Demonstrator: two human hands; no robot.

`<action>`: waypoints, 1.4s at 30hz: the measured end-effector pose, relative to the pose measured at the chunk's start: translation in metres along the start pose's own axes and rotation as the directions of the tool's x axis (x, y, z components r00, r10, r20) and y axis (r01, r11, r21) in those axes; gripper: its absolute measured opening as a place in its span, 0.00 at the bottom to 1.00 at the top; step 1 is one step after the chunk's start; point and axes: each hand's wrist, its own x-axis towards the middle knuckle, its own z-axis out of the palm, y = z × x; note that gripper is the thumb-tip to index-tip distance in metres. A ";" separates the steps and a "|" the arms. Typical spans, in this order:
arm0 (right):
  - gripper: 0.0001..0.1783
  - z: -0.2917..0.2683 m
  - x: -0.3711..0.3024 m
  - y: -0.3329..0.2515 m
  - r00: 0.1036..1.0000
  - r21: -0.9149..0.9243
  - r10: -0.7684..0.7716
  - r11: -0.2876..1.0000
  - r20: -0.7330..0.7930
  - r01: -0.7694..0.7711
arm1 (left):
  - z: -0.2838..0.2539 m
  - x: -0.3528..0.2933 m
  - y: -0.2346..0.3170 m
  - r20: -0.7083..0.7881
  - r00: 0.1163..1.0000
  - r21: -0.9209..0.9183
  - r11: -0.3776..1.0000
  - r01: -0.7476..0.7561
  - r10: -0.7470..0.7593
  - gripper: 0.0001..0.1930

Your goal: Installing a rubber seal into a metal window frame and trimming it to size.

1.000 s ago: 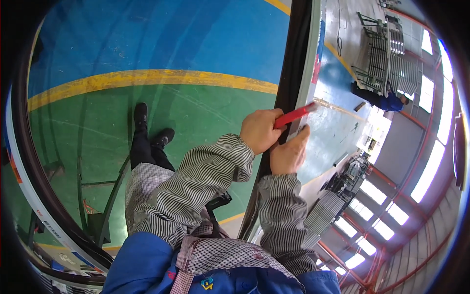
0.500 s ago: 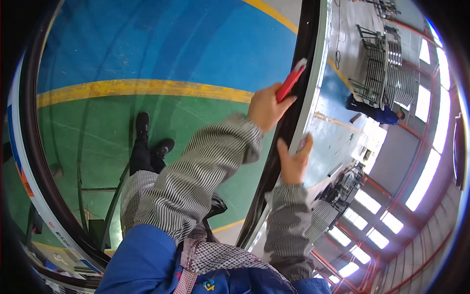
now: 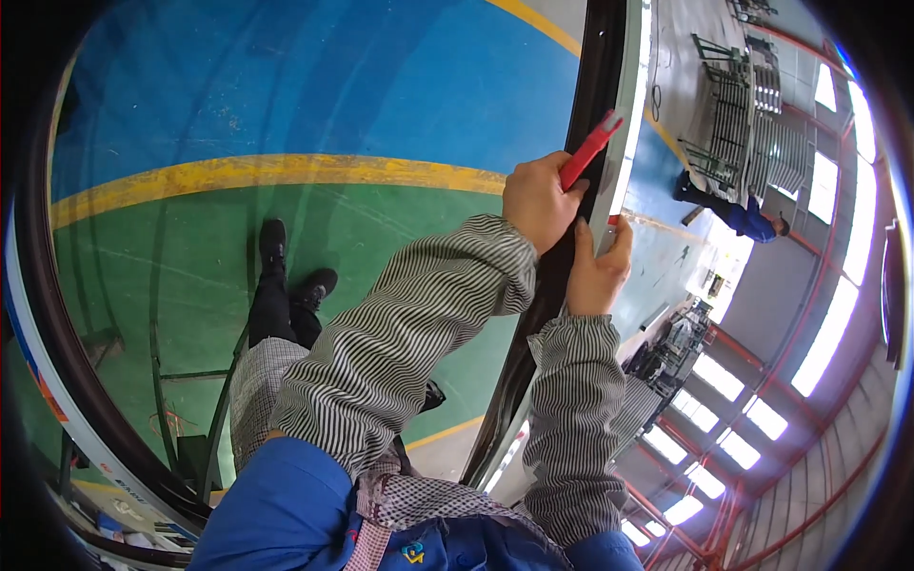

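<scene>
Work at the bar (image 3: 598, 71) is going on; how much is done or remaining isn't showing.
Two hands and one tool are working right of centre: the left hand (image 3: 541, 202) is gripping the red tool (image 3: 588, 158), tip over the bar; nearer, the right hand (image 3: 598, 276) is spanning its pale edge, fingers narrowly apart, pinching or not I cannot tell.

Red tool (image 3: 588, 154), black-and-white striped sleeves (image 3: 409, 305)

Red tool (image 3: 586, 160) (tip angled upward) in left grip (image 3: 541, 202), right grip (image 3: 598, 274) at the dark, pale-edged frame (image 3: 598, 67)
</scene>
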 end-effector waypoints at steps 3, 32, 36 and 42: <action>0.21 0.000 0.003 -0.005 0.995 -0.081 0.091 0.993 0.034 -0.088 | 0.002 0.001 0.003 -0.044 0.991 0.174 0.978 -0.113 0.123 0.11; 0.28 0.018 0.025 -0.027 0.981 -0.414 0.194 0.892 -0.006 -0.179 | -0.022 0.016 0.001 0.140 0.981 0.153 0.976 -0.154 0.132 0.13; 0.29 0.021 0.024 -0.028 0.990 -0.401 0.142 0.907 0.009 -0.127 | -0.032 0.007 0.006 0.008 0.996 0.086 0.992 -0.093 0.093 0.15; 0.31 0.018 0.021 -0.031 0.984 -0.379 0.169 0.915 0.054 -0.136 | -0.021 0.011 0.016 0.108 0.993 0.183 0.981 -0.068 0.049 0.17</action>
